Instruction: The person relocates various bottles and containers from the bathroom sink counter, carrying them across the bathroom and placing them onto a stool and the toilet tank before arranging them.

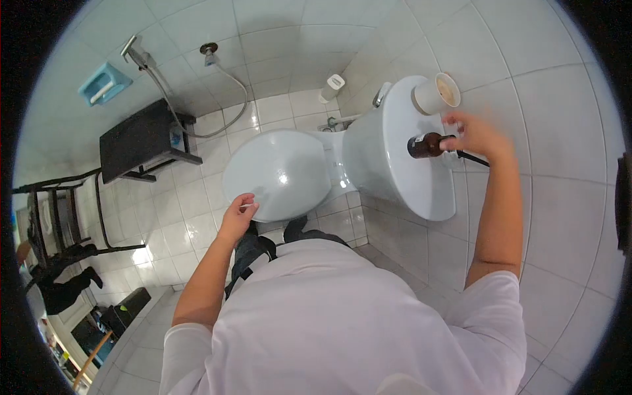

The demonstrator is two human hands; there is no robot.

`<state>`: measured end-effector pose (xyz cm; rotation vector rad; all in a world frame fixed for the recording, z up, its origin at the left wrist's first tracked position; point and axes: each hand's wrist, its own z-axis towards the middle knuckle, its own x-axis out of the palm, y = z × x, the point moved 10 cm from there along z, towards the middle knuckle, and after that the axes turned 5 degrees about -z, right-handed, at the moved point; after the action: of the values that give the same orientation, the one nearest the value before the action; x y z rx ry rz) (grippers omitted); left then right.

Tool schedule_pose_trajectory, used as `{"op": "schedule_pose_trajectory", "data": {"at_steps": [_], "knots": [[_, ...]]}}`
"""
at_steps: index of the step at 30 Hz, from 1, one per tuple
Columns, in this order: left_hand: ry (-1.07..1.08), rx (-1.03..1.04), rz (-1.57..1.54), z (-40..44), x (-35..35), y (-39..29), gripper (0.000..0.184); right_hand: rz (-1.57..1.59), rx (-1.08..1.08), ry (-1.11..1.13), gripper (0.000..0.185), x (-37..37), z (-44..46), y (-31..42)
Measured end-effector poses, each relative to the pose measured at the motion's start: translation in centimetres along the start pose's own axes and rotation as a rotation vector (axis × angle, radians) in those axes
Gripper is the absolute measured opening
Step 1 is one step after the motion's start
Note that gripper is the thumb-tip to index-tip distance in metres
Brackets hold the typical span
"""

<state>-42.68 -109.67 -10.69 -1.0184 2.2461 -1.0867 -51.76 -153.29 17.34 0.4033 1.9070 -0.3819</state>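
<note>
My left hand is over the near edge of the closed toilet lid, its fingertips pinched on a small, thin white item. On the toilet tank lid, a brown bottle has its neck end towards the wall. My right hand is at that neck, blurred by motion; whether its fingers grip the bottle is unclear. A white cup with something beige inside is just beyond the hand. Beside the bottle, a dark stick-like thing extends towards the wall, partly behind my right wrist.
A black stool stands at the left below a blue soap holder. A spray hose hangs on the tiled wall. A white container is behind the toilet. At the far left is a dark metal rack.
</note>
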Motion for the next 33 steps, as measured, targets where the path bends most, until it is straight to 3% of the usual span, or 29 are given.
{"op": "schedule_pose_trajectory", "data": {"at_steps": [7,10,21,24,28,31,33], "knots": [[0.078,0.064,0.064,1.7,1.6,-1.3,0.038,0.246,0.069,0.045,0.031,4.1,-0.8,-1.6],[0.094,0.078,0.084,1.6,2.3,-2.9,0.038,0.282,-0.037,-0.087,0.03,3.3,-0.2,-1.8],[0.092,0.025,0.102,0.6,1.8,-1.4,0.039,0.283,0.243,-0.064,0.033,3.1,2.6,-7.0],[0.068,0.003,0.068,0.5,1.1,-0.7,0.039,0.13,0.141,-0.184,0.032,1.5,2.5,-7.5],[0.072,-0.007,0.06,0.6,0.8,-0.6,0.038,0.099,0.136,-0.162,0.032,1.6,3.2,-8.6],[0.072,-0.009,0.068,0.7,0.7,-0.8,0.038,0.031,0.213,-0.097,0.031,1.5,3.5,-9.4],[0.072,-0.01,0.076,0.9,0.8,-0.8,0.038,0.061,0.382,-0.169,0.03,0.6,3.2,-10.6]]}}
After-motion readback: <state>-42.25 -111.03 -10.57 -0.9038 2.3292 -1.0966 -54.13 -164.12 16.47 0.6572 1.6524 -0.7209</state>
